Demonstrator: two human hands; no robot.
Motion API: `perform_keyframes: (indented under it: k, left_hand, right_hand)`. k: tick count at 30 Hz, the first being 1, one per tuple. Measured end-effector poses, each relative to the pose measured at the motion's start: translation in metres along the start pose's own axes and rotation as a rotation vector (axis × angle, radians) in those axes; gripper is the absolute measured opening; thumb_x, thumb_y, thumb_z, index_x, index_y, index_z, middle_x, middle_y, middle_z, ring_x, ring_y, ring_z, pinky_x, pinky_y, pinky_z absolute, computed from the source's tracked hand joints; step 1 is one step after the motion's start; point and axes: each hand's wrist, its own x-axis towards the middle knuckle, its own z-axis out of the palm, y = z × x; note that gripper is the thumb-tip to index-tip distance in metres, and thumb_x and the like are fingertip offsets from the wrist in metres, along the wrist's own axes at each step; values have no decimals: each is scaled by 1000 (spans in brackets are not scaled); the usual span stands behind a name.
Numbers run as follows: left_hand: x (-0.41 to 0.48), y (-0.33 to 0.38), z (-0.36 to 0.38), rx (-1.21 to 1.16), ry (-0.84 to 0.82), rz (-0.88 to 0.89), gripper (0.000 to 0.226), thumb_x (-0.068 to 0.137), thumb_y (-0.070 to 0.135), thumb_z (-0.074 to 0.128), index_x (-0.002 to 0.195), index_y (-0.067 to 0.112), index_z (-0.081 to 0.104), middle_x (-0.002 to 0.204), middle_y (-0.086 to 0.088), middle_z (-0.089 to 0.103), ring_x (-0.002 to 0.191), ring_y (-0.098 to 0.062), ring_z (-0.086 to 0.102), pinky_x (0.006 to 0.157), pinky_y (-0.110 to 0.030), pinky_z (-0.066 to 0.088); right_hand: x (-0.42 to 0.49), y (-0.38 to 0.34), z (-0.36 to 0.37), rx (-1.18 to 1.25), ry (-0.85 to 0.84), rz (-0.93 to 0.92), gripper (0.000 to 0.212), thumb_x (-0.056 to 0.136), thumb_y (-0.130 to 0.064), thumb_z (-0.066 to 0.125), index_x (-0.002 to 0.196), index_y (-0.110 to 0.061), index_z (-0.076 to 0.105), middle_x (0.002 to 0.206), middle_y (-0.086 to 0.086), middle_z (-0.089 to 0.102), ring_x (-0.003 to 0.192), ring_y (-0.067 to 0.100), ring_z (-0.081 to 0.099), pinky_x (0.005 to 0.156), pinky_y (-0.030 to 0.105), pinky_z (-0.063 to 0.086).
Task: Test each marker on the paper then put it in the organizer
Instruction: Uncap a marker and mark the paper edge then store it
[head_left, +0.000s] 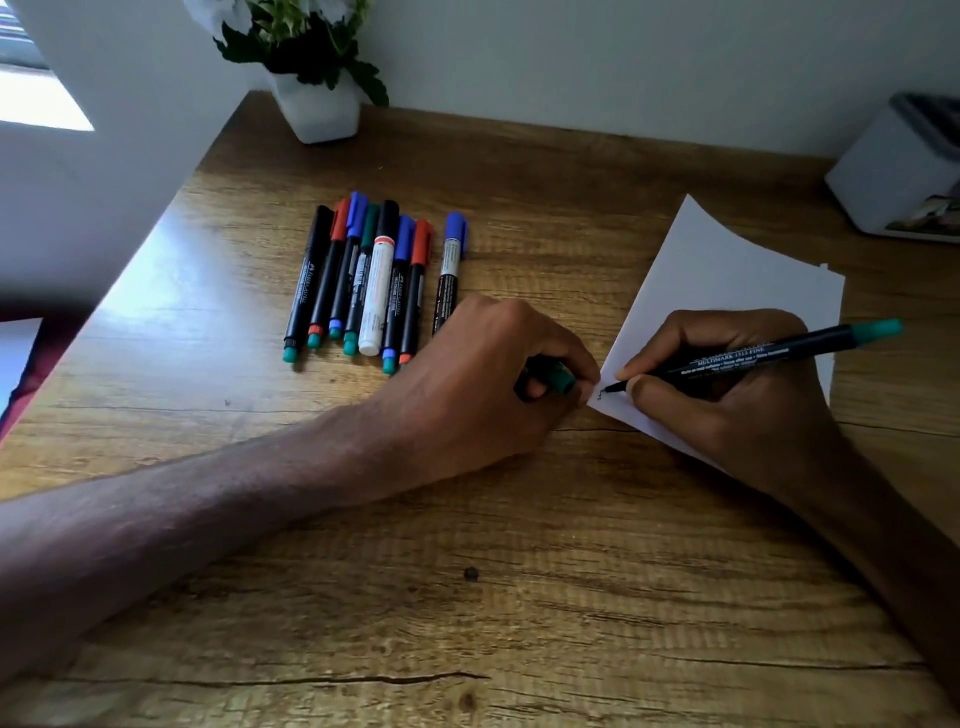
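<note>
My right hand (727, 395) grips an uncapped black marker with a green end (779, 351), its tip touching the near left corner of the white paper (727, 270), where a small scribble shows. My left hand (498, 374) rests on the table beside that corner, its fingers curled round the green cap (561, 378). Several capped markers (363, 280) in black, red, blue, green and white lie side by side on the wooden table, beyond my left hand. The white organizer (893, 176) stands at the far right edge of the table.
A white pot with a leafy plant (318, 104) stands at the table's back, against the wall. The wooden table (467, 597) stretches toward me. At the left, the table's edge (130, 270) borders a white wall and a window.
</note>
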Motion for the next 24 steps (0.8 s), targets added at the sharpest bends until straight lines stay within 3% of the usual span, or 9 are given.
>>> perform_keyframes:
  k: [7, 12, 19, 24]
  left_hand:
    - [0, -1, 0, 4, -3, 5, 19, 87, 15, 79, 104, 23, 80, 95, 15, 76, 79, 0, 67, 70, -11, 53]
    - [1, -1, 0, 2, -1, 7, 19, 88, 14, 77, 105, 22, 79, 94, 13, 76, 79, -4, 69, 72, -18, 55]
    - [1, -1, 0, 12, -5, 0, 21, 87, 14, 78, 106, 23, 79, 97, 14, 76, 79, -1, 68, 73, -16, 55]
    - [1, 0, 0, 14, -9, 3, 22, 87, 14, 78, 107, 24, 79, 98, 13, 76, 81, -1, 68, 73, -17, 55]
  right_hand:
    - [1, -1, 1, -23, 25, 6, 11, 79, 0, 79, 81, -10, 77, 78, -6, 74, 74, 10, 71, 64, 20, 59]
    - [1, -1, 1, -12, 36, 12, 9, 80, -5, 78, 82, -14, 76, 78, -8, 73, 74, 10, 72, 64, 19, 58]
    - [1, -2, 2, -12, 49, 33, 18, 80, 2, 78, 80, -16, 75, 77, -8, 73, 74, 10, 71, 63, 16, 56]
    - [2, -1, 1, 3, 43, 49, 15, 81, 2, 77, 81, -12, 76, 74, -8, 72, 65, 6, 69, 58, 12, 51]
